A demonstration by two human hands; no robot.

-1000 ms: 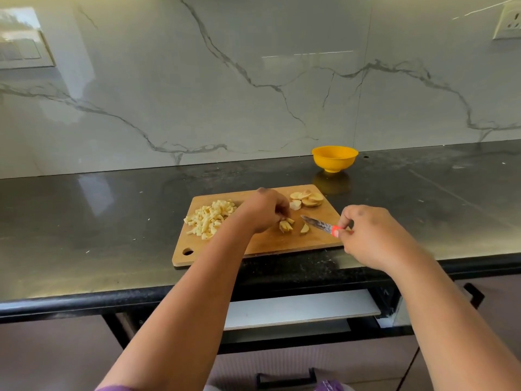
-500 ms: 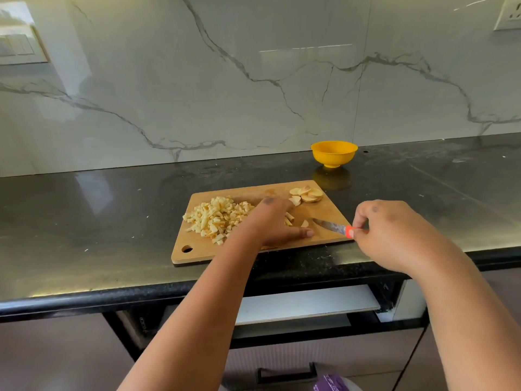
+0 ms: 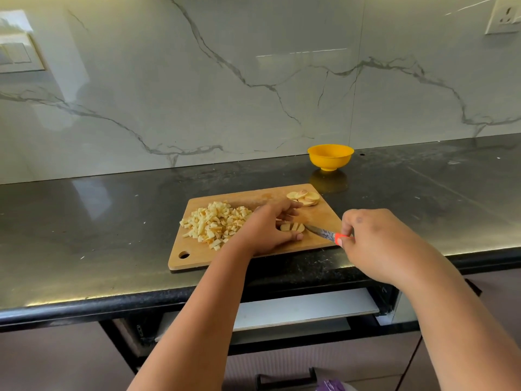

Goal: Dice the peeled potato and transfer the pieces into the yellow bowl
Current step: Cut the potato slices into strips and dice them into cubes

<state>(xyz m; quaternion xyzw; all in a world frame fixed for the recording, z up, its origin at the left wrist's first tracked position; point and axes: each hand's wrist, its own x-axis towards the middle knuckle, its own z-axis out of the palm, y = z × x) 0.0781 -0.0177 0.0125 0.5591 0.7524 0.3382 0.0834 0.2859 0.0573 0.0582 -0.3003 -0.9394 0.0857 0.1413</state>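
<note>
While you lean over the table edge: your two bare forearms reach forward from the bottom of the view.
Drawer front: just under the table lip, a pale flat panel [image 3: 304,309] sits in a dark frame.
Right hand: your right hand [image 3: 377,244] is curled tight round the orange handle of the knife [image 3: 324,232]; only a short bit of handle shows past your fingers.
Knife blade: thin, grey and speckled, it points left with its tip touching the sliced potato [image 3: 292,227].
Sliced potato: a small pale rounded piece, cut into narrow strips that stay side by side, lying on the near-right part of the cutting board [image 3: 197,256].
Left hand: your left hand [image 3: 270,228] arches over the strips, fingers bent on their far side and thumb laid flat on the board on their near side, so it brackets the piece; how firmly it holds, you cannot tell.
Cutting board: flat, light brown wood, rounded corners, a hole at the near-left corner.
Diced pile: a loose heap of small pale cubes [image 3: 215,222] covers the board's left half, just left of your left hand.
Round slices: a few thin discs [image 3: 306,197] overlap at the far-right corner.
Table: black, glossy, flecked stone [image 3: 84,221].
Yellow bowl: smooth, round, footed, the yellow bowl [image 3: 330,157] stands beyond the board by the wall, well apart from both hands.
Wall: glossy white marble with grey veins [image 3: 225,80].
</note>
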